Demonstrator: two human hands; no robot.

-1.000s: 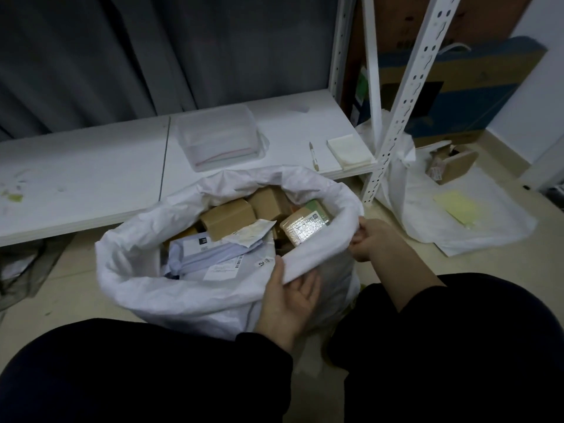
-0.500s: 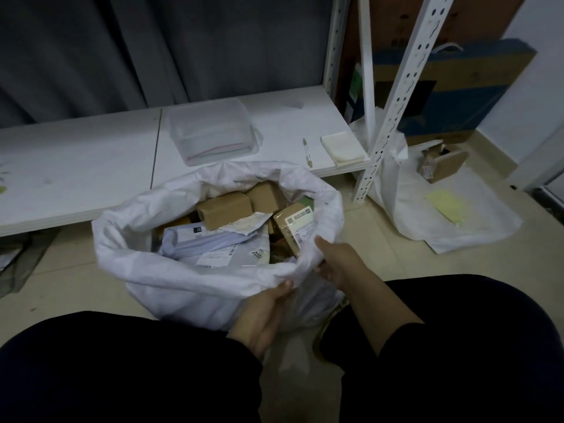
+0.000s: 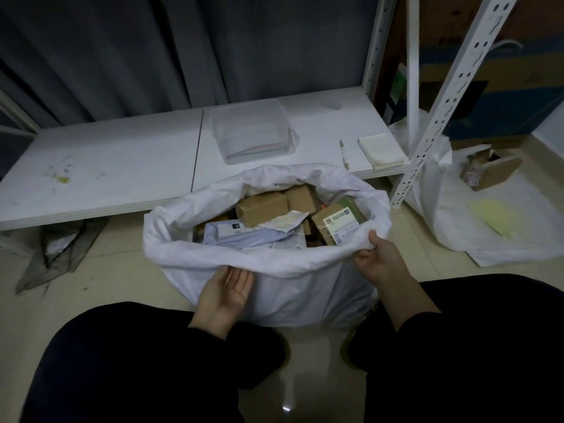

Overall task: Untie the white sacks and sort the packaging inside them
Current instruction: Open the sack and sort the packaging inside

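Plainly, the shelf (image 3: 106,166) is running low across the back, sitting near enough to the floor (image 3: 116,270) to be serving as a sorting surface, and it is carrying a tub (image 3: 253,132), a pad (image 3: 383,151) and a pen (image 3: 344,154). Just in front of it the sack (image 3: 299,297) is standing upright between the person's legs (image 3: 137,361), already untied, its mouth rolled outward into a thick rim. That roll is probably keeping the mouth from slumping shut over the contents.

A second sack (image 3: 451,239) is lying flattened on the floor to the right, past the post (image 3: 439,105), with a small box (image 3: 496,170) and a yellow sheet (image 3: 494,216) resting on it, so it is likely acting as a drop spot.

Inside the open sack the packaging (image 3: 274,227) is sitting unsorted: brown boxes (image 3: 262,207) toward the back, a labelled box (image 3: 340,224) leaning by the right wall, a grey mailer (image 3: 241,239) lying flat toward the front.

The right hand (image 3: 383,261) is pinching the rim at the right side, thumb over the fold and fingers curled beneath, seemingly holding the mouth wide. The left hand (image 3: 227,293) is waiting palm up under the near rim, fingers loose and spread, holding nothing; whether the tips are touching the cloth I cannot tell. Sorting is not yet begun, and the labelled box is looking like the easiest first pick.
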